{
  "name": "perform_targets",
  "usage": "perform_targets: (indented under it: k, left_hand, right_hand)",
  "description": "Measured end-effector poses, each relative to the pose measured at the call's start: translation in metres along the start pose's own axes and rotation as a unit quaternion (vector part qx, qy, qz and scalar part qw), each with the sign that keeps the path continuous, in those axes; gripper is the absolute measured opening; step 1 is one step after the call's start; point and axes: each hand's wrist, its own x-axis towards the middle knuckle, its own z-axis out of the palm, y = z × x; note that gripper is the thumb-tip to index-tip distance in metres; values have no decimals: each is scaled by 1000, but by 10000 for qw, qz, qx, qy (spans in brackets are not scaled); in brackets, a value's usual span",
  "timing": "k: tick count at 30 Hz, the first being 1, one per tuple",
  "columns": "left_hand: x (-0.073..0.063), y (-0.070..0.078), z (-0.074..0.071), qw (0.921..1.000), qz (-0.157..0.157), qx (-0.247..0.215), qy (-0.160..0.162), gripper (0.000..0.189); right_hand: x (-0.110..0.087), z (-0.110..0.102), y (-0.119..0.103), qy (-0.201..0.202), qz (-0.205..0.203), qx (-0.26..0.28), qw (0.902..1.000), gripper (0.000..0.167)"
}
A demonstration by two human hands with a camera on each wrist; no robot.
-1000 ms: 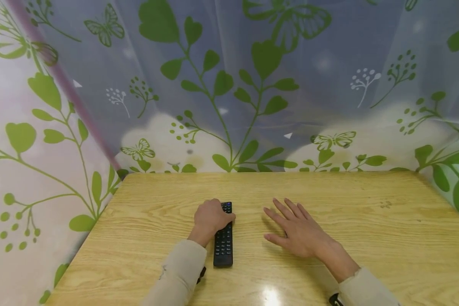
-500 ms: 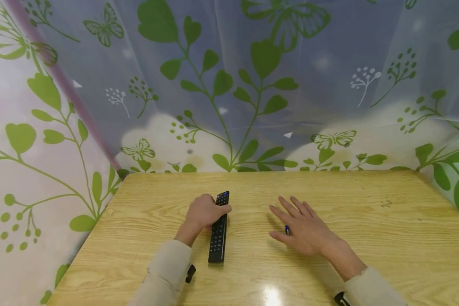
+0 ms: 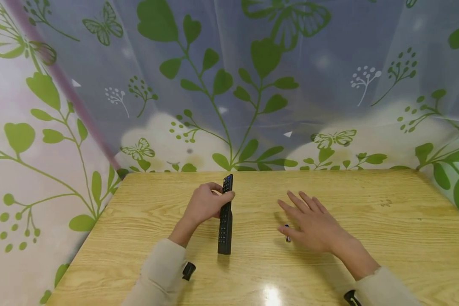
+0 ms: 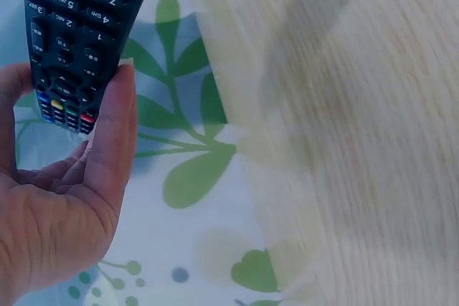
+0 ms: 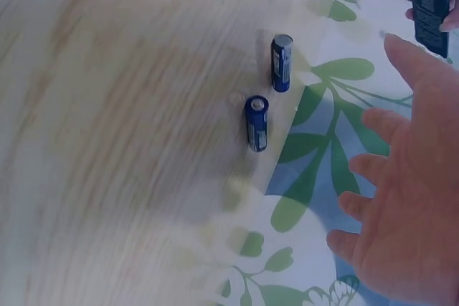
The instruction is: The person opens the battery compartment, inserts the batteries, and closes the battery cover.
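My left hand grips a long black remote control near its far end, the thumb across its right edge. The remote is raised off the table, tilted. Its number keys and a row of coloured buttons show in the left wrist view, where the thumb presses along one edge. My right hand, fingers spread and holding nothing, hovers over the table to the right. Two blue batteries lie below it, one battery beside the other battery. In the head view the hand mostly hides them; part of one shows by the thumb.
The wood-grain table runs back to a hanging cloth printed with green leaves and butterflies. Another printed cloth borders the left side. Dark bands sit at both wrists, one strap beside the left sleeve.
My left hand has lifted the remote from the table, tilting it up and away. My right hand has drifted slightly right, uncovering part of a battery.
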Motion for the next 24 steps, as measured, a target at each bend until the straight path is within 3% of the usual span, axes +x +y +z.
perform_targets:
  k: [6,13,24]
  left_hand:
    - [-4,4,-2,9977,174,-604,-251,54]
    - [-3,1,-5,9854,383,-1561,-556,49]
    - [-7,-4,-3,9791,850,-1693,-737,37]
  right_hand:
    - [-4,-5,3,72,71,47,9999,72]
    - [-6,-6,4,106,63,-37,9999,71]
    - [-7,-5,5,161,104,-66,9998,70]
